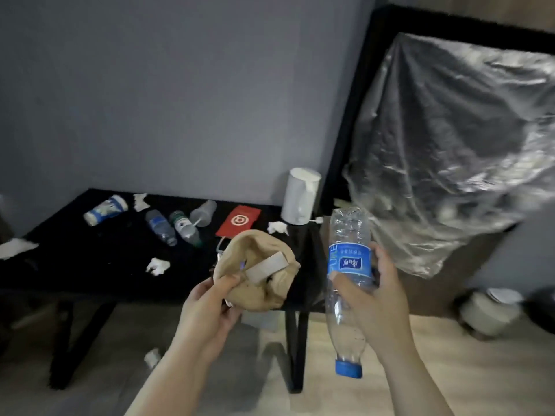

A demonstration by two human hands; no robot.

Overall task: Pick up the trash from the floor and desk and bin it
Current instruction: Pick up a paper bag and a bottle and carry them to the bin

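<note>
Two hands are busy, each with its own load. The right hand [368, 298] is wrapped around a clear bottle [348, 283], fingers closed on the blue label, the blue cap pointing down toward the floor. The left hand [210, 307] pinches the rim of a tan bag [261, 277], thumb on the edge, holding its mouth open; a flat pale strip lies across the opening. The bottle sits just beside the bag, not yet in it, so the step in hand looks like dropping it in.

Beyond the hands, the black desk [90, 265] holds plenty more. A blue-and-white cup [105, 210] lies on its side near the back, two small bottles [172, 226] lie side by side, and a clear cup [204, 213] rests next to them. White tissue wads [157, 266] are scattered over the top, along with a red card [238, 221]. A white cylinder [300, 196] stands upright at the desk's right end. Another wad [152, 357] lies on the floor under the desk.

The task seems early: one bottle in hand, most of the litter untouched.
</note>
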